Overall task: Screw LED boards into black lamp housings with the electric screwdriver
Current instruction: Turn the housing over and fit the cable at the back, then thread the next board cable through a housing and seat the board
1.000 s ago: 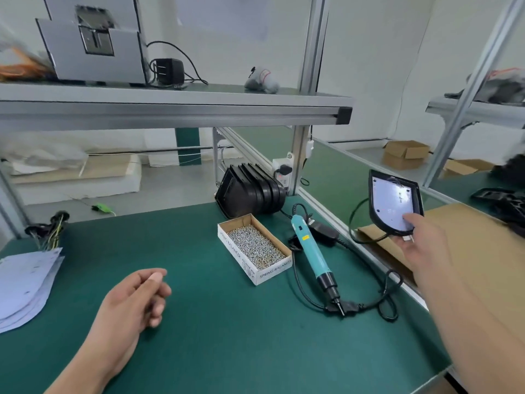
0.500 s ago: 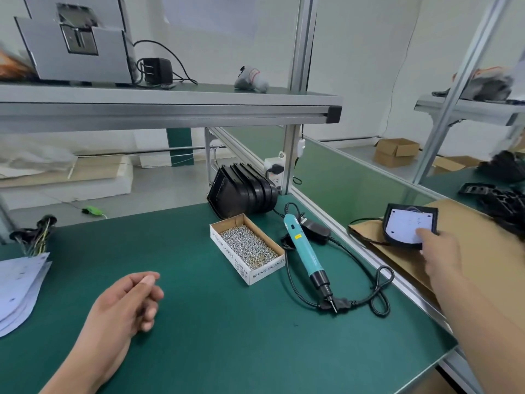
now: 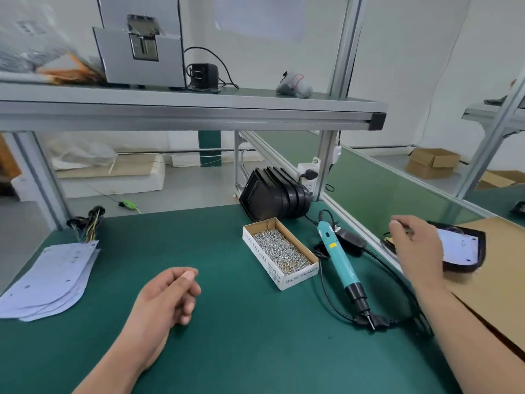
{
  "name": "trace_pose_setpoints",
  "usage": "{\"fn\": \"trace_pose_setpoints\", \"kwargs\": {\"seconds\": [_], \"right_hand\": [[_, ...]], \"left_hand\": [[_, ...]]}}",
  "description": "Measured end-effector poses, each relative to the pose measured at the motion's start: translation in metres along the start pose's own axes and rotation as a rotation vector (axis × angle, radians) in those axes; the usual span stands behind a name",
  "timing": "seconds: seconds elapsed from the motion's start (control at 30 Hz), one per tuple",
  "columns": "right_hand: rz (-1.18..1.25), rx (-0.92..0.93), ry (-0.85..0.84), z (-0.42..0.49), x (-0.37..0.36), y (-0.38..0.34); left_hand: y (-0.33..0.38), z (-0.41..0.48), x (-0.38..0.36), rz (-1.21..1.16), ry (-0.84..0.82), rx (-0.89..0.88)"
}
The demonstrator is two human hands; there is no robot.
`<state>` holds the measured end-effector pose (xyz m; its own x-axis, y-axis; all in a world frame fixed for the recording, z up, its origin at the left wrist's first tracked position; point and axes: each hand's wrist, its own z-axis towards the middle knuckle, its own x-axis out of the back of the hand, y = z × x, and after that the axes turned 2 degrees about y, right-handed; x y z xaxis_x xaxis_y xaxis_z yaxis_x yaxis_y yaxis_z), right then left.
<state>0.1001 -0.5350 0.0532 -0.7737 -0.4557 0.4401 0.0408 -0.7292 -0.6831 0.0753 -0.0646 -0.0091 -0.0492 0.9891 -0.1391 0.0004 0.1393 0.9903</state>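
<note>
One black lamp shell (image 3: 460, 267) with a white light board (image 3: 460, 247) inside it lies flat on the brown cardboard (image 3: 500, 285) at the right, past the edge of the green table (image 3: 227, 351). It looks like a finished one put aside, but any screws in it are too small to see, so I cannot be sure. The right hand (image 3: 417, 248) hovers just over the near end of this shell. Its fingers are loose and a little bent, and it holds nothing. The left hand (image 3: 167, 297) rests on the table with its fingers softly curled in, and I see nothing in it. The blue-green screwdriver (image 3: 339, 265) lies on the table between the two hands, and no hand touches it. Just beside it is the open box of screws (image 3: 262, 258), quite full. Behind the box, a stack of empty black shells (image 3: 275, 194) lies on its side. A pile of white boards (image 3: 48, 282) sits well apart at the left edge. So I think a lot of work is left: each empty shell needs a board laid in and screws driven in. The next job is likely to fetch a new shell and a new board.
</note>
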Motion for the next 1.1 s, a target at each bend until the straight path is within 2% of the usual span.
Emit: {"fn": "trace_pose_setpoints", "kwargs": {"seconds": [0.3,0.47,0.6,0.73,0.83,1.0,1.1], "right_hand": [[-0.145,0.443,-0.349,0.007,-0.105,-0.116],[-0.298,0.65,-0.482,0.016,-0.158,-0.148],[-0.519,0.806,-0.542,0.019,-0.183,-0.159],[-0.896,0.911,-0.668,0.023,-0.196,-0.165],[-1.009,0.936,-0.736,0.028,-0.202,-0.162],[-0.942,0.934,-0.708,0.035,-0.212,-0.15],[-0.722,0.891,-0.719,0.036,-0.214,-0.146]], "left_hand": [[0.003,-0.001,-0.001,-0.002,-0.022,-0.011],[0.005,-0.001,0.001,-0.031,-0.029,-0.002],[0.005,-0.001,0.001,-0.04,-0.043,0.014],[0.006,-0.001,0.002,-0.032,-0.047,0.024],[0.006,-0.001,0.002,-0.016,-0.051,0.02],[0.006,-0.002,0.003,-0.01,-0.046,0.02],[0.008,-0.004,0.001,-0.01,-0.047,0.019]]}}
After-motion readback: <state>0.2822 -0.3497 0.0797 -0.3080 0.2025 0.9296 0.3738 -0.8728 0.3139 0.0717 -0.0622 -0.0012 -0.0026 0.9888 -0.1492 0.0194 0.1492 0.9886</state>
